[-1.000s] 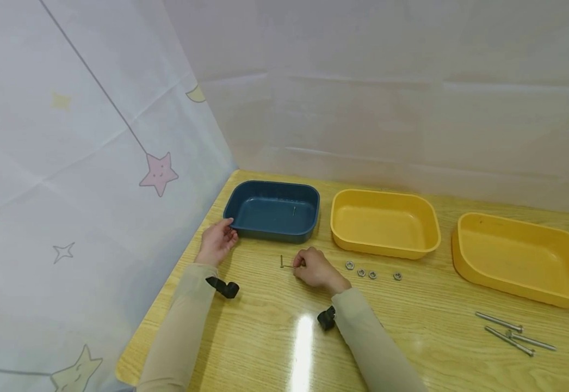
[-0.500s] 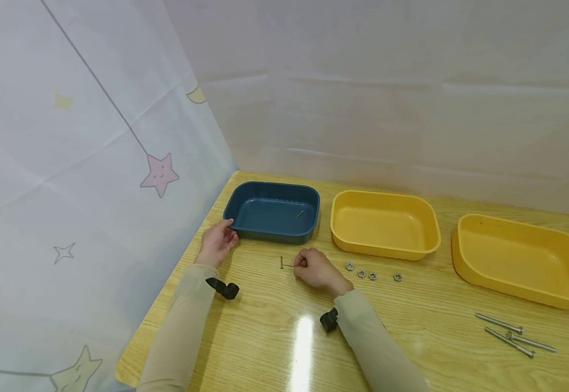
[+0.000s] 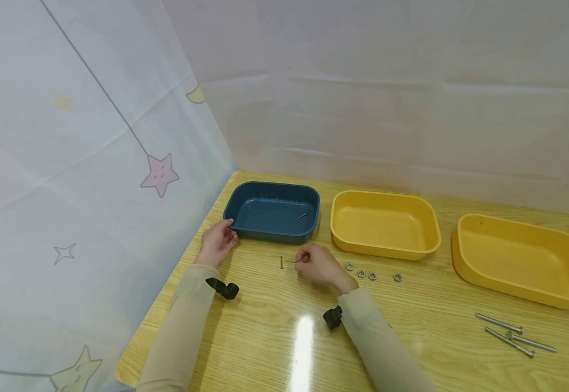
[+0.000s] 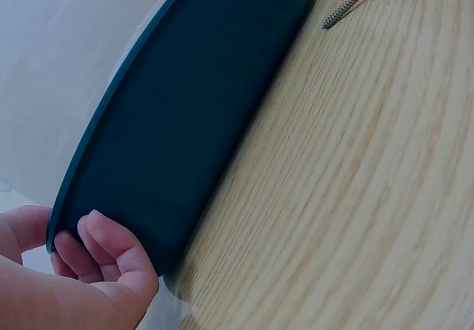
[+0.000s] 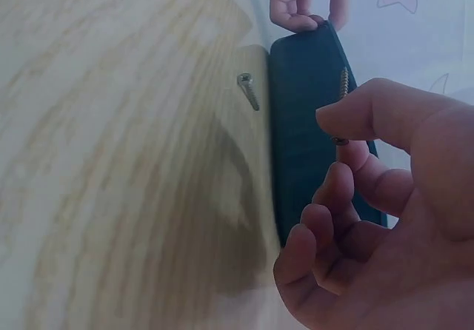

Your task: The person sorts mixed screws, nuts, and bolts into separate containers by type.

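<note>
My left hand grips the near left corner of a dark blue plastic tray. In the left wrist view its thumb is over the rim and its fingers lie against the outer wall. My right hand pinches a small screw between thumb and forefinger, just above the table in front of the tray. To the left of that hand, another screw lies on the wood. A third screw lies inside the tray, toward its right end.
Right of the blue tray stand two yellow trays, a middle one and a far right one. Several hex nuts lie before the middle tray. Three long bolts lie at the table's right front. A patterned sheet hangs along the left.
The screw inside the tray has rolled round and shifted slightly right. My right hand has drawn a little up and right with its screw, away from the one on the table. The left hand stays put.
</note>
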A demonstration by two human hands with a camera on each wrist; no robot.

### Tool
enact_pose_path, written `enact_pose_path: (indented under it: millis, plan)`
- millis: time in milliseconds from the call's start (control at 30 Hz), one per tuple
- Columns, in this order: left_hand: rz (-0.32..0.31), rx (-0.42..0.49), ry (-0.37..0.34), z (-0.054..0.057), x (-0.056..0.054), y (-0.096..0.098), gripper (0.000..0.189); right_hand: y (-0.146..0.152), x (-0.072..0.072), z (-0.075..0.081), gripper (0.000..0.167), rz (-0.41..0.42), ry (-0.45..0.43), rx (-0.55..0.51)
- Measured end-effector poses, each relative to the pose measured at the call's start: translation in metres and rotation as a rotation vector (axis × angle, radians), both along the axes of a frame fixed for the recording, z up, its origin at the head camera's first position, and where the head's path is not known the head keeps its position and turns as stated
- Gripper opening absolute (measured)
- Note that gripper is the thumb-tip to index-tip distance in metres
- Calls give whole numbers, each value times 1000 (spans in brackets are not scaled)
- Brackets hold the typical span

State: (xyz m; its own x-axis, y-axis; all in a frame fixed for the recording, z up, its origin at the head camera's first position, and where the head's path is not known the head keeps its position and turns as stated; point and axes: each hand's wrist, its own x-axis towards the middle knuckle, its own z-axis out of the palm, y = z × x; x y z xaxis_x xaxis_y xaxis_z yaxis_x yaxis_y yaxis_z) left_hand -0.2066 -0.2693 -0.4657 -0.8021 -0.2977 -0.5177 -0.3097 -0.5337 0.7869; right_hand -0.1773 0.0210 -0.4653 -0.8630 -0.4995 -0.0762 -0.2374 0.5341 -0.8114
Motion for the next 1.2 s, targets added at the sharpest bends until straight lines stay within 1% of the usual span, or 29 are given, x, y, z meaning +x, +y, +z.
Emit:
enact_pose_path:
  millis: [200,400,567,733,1000,1200]
  plan:
    - [-6,0,1,0,0,0,17,3,-3,8,5,11,59,-3]
    - [-6,-2,1,0,0,0,17,6,-5,19,4,5,44,8]
    - [-11,3,4,0,0,-1,17,10,-7,29,4,-2,80,21]
    - [-7,3,3,-1,-1,-1,18,12,-9,37,4,-19,106,-13]
    - [3,-9,-1,-3,-2,-2,18,12,-10,45,4,-97,153,-42]
    - [-3,-15,-2,-3,-2,-2,18,10,-12,48,3,-175,190,-116]
